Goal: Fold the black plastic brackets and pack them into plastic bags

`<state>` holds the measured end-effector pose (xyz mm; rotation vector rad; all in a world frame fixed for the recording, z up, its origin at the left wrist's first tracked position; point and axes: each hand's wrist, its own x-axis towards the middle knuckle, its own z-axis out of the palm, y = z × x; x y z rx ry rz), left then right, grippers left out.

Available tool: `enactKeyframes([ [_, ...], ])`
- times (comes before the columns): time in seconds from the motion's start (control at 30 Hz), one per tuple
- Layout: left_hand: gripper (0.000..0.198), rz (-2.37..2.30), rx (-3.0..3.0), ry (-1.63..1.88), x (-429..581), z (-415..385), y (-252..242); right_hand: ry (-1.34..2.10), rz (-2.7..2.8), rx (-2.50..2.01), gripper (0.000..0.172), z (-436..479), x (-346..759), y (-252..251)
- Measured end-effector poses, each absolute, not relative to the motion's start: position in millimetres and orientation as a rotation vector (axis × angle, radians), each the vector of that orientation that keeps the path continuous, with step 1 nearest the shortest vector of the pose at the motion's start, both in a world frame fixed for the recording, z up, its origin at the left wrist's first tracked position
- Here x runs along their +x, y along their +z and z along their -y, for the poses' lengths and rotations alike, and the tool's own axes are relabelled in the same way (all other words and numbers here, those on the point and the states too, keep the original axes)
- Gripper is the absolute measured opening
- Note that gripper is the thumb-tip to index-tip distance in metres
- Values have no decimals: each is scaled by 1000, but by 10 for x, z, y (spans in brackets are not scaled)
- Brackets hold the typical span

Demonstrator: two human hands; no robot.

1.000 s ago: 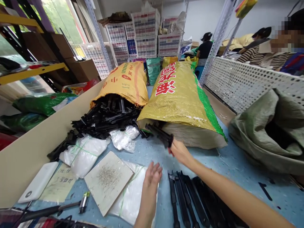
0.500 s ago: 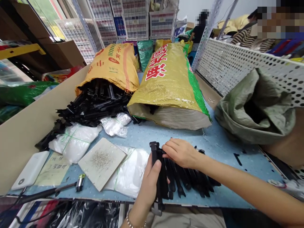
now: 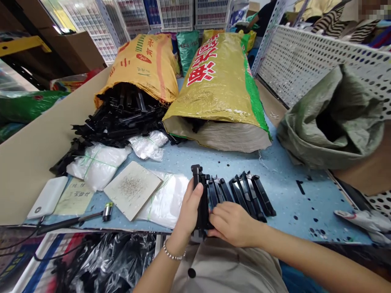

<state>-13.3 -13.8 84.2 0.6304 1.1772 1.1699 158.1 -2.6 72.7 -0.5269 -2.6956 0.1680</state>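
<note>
My left hand is wrapped around long black plastic parts, held upright near the table's front edge; how many are in the grip I cannot tell. My right hand is closed at the lower right side of these parts, its fingertips partly hidden behind them. To the right, several similar black strips lie side by side in a slanted row on the blue table. A larger heap of black plastic parts spills from an orange woven sack at the back left.
A gold woven sack lies open at the back, and a grey-green sack stands right. Left of my hands are plastic bag packs, a square plate, a white device and a black-handled tool.
My right hand has moved from the upper end of the held parts down to their lower end. The view has tilted down, and the row of strips shows more fully.
</note>
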Motion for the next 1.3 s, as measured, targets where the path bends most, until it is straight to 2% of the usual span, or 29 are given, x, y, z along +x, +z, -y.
enactKeyframes([
  [0.13, 56, -1245, 757, 1070, -77, 188, 878, 170, 2623, -593, 43, -139, 1692, 824],
  [0.27, 56, -1196, 831, 923, -63, 259, 979, -227, 2618, -759, 27, -422, 1783, 1021],
  [0.37, 54, -1175, 808, 840, -70, 291, 1014, -372, 2764, -586, 26, -527, 1792, 1106],
  [0.47, 51, -1155, 768, 783, -87, 326, 996, -377, 2812, -397, 28, -570, 1798, 1118],
  [0.57, 55, -1165, 757, 747, -89, 379, 957, -97, 2818, -388, 33, -570, 1787, 1067],
  [0.63, 57, -1203, 823, 764, -73, 419, 931, 397, 2703, -626, 38, -521, 1738, 1008],
  [0.73, 58, -1333, 1108, 922, -42, 467, 893, 1199, 2202, -1074, 50, -386, 1607, 921],
  [0.8, 64, -1408, 1266, 1013, -38, 480, 874, 1593, 1932, -1193, 57, -318, 1533, 896],
  [0.87, 66, -1401, 1288, 1024, -55, 471, 869, 1836, 1839, -1200, 59, -312, 1514, 911],
  [0.93, 60, -1346, 1245, 1018, -88, 446, 884, 1775, 1923, -1169, 52, -365, 1556, 958],
  [1.03, 53, -1285, 1201, 1010, -126, 404, 929, 1044, 2343, -986, 37, -465, 1664, 1037],
  [1.1, 51, -1261, 1210, 1003, -124, 391, 954, 719, 2500, -855, 36, -481, 1698, 1058],
  [1.17, 53, -1280, 1257, 1009, -101, 398, 959, 842, 2436, -899, 39, -443, 1670, 1043],
  [1.3, 67, -1411, 1396, 949, -58, 433, 902, 1507, 1988, -1124, 52, -339, 1527, 962],
])
